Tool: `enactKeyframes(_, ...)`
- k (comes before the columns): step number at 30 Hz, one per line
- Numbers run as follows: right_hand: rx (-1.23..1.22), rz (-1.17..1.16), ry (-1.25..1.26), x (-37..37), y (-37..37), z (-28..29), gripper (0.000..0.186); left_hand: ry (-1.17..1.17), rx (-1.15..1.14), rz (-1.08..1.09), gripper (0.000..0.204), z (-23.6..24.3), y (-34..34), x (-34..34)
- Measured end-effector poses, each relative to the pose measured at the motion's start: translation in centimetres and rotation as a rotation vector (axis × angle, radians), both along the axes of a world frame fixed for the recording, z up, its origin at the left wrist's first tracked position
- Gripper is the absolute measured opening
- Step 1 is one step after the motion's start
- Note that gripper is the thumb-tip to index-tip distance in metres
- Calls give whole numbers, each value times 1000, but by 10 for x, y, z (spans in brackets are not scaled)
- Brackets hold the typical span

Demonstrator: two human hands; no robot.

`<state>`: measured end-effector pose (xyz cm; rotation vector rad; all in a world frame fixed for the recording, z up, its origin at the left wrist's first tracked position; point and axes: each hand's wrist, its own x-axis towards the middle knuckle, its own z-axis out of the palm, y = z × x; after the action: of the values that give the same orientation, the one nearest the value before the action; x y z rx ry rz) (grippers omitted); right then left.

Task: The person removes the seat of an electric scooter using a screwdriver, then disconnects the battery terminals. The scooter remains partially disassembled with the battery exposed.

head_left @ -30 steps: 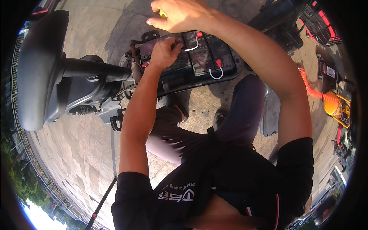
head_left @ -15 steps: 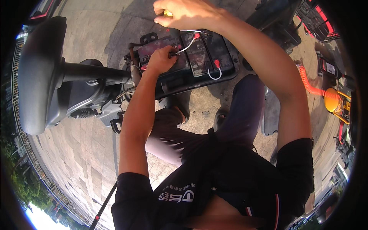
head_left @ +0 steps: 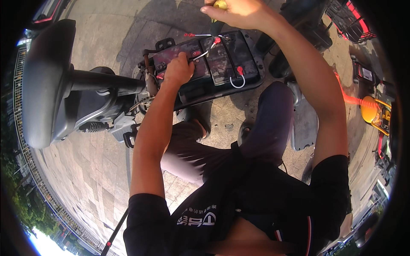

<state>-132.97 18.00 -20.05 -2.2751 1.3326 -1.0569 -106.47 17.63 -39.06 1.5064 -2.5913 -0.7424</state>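
Above the batteries my right hand (head_left: 241,12) grips a screwdriver (head_left: 216,26) with a yellow and dark handle. Its shaft points down, close to a red terminal cap (head_left: 217,40) on a white cable (head_left: 204,54). My left hand (head_left: 179,69) rests over the left batteries with its fingers curled; anything under them is hidden. Several dark batteries (head_left: 222,64) sit side by side in a black tray (head_left: 198,94). Another white cable (head_left: 238,86) loops from a red cap at the right. A third white lead with a red end (head_left: 189,35) sticks out past the far edge.
The scooter's black seat (head_left: 49,85) and body lie to the left of the tray. At the right are a coiled orange hose (head_left: 352,100), a yellow reel (head_left: 370,109) and a red and black basket (head_left: 352,21). A grey footboard (head_left: 304,123) lies beside my right knee.
My right hand has moved right with the screwdriver, from above the left batteries to the red cap. My left fingers have shifted off the white cable's left end, leaving it uncovered.
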Motion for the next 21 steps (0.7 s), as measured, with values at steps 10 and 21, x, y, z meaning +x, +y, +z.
enactKeyframes(10,-110,-86,39,-14,21,2,18,-12,-226,-40,26,5,38,-3)
enactKeyframes(21,57,-595,-290,-54,63,-34,23,674,571,452,21,18,26,24)
